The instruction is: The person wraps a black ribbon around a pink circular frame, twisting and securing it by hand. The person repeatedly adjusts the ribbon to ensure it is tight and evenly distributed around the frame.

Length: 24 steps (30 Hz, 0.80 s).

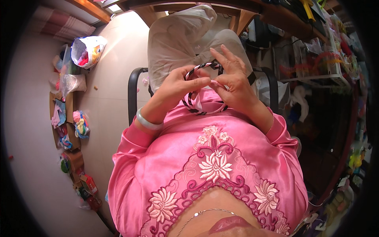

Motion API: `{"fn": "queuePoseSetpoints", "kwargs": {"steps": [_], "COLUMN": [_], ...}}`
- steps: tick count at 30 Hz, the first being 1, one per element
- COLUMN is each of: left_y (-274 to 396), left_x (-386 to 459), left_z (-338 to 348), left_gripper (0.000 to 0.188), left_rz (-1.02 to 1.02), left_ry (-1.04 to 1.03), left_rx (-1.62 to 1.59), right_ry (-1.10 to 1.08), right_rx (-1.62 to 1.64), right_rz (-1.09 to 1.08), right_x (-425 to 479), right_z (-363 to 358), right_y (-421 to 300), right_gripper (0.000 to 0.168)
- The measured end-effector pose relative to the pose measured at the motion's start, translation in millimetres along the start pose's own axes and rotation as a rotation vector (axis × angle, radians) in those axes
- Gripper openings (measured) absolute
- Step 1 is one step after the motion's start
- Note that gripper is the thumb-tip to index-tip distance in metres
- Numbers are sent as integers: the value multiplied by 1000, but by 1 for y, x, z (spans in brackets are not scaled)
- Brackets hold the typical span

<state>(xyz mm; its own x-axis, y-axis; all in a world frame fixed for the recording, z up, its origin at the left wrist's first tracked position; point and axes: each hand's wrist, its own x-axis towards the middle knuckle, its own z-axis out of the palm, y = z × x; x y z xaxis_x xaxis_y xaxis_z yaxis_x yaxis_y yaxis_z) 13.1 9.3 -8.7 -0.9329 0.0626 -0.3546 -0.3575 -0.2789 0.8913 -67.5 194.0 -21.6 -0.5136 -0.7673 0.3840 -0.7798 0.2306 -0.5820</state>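
A ring wrapped in black and pink ribbon [207, 113] is held upright above the lap, in front of the pink satin top. My left hand [185, 79] grips the ring's left side, its thumb pointing toward the other hand. My right hand [232, 78] pinches a strip of pink ribbon [218, 84] between thumb and index finger, with its other fingers raised and spread. Fingertips of both hands nearly meet at the strip. A loose pink tail of ribbon [199, 104] shows inside the ring. Part of the ring is hidden behind the hands.
Black chair armrests [134, 89] flank the body. On the floor at left stand a white bag [88, 51] with colourful contents, a cardboard box [70, 109] and balls of yarn [79, 124]. A wooden table edge [284, 20] lies ahead; clear plastic drawers [311, 66] stand at right.
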Motion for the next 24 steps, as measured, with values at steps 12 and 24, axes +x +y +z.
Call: {"fn": "queuePoseSetpoints", "kwargs": {"steps": [12, 24], "left_y": [3, -18], "left_x": [10, 12], "left_z": [-18, -11], "left_gripper": [17, 16], "left_rz": [94, 104], "left_ry": [127, 256], "left_rx": [170, -277], "right_ry": [178, 225], "right_rx": [-55, -178], "right_rz": [3, -20], "right_x": [20, 20], "right_z": [-10, 23], "right_y": [-7, 1], "right_gripper": [19, 21]}}
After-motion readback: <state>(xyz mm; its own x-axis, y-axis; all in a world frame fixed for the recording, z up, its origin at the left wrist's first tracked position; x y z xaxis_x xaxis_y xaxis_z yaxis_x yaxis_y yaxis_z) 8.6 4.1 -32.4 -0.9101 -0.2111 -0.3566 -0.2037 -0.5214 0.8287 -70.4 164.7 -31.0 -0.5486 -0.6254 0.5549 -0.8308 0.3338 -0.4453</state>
